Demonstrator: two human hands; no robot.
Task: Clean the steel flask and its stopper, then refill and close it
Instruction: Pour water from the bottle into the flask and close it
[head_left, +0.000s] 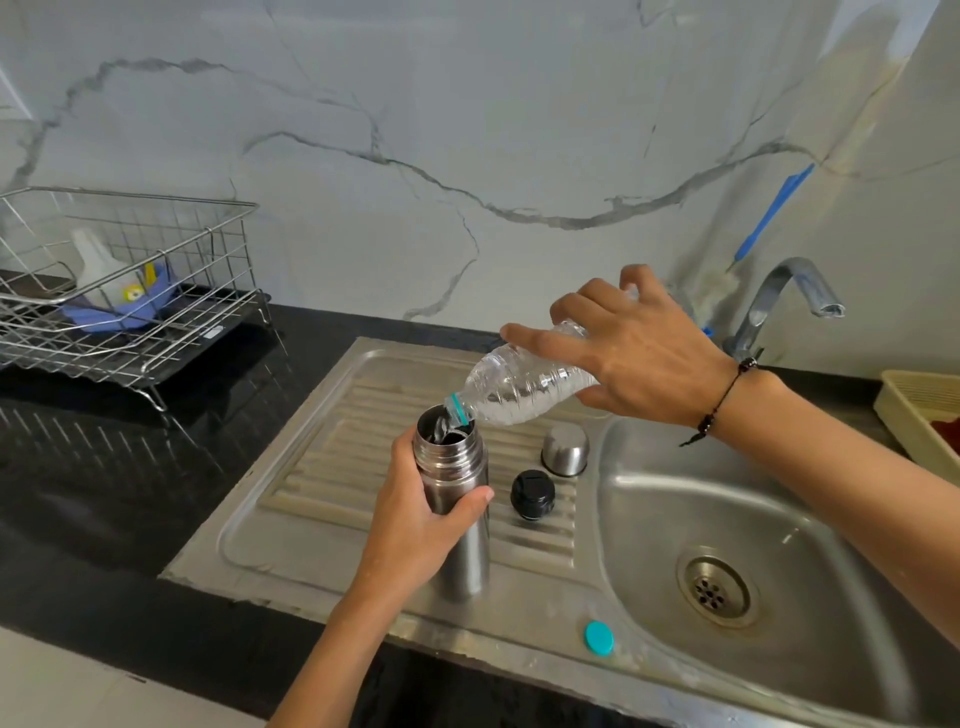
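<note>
The refill is under way, so by the look of things the cleaning is done — the steel flask (457, 514) stands upright on the ribbed drainboard (332, 467) with its mouth open, and the left hand (415, 525) is wrapped round its upper body, thumb across the front. Above it, at about two o'clock from the flask's mouth, the right hand (634, 348) grips a clear plastic water bottle (524, 384) tilted neck-down, its teal neck ring right at the flask's rim; the two hands are apart, each clamped on its own vessel. Water seems to be running into the flask, though how full it has got I cannot tell. What is left, as I judge it, is to finish pouring and then close up: the black stopper (532, 494) sits on the drainboard just beside the flask at three o'clock, and the steel cup lid (566, 449) stands upside down a little beyond it at one o'clock — neither is on the flask yet. The bottle's teal cap (598, 637) lies on the sink's front edge at five o'clock, near the basin (779, 519). A wire dish rack (124, 291) stands well apart at ten o'clock.
</note>
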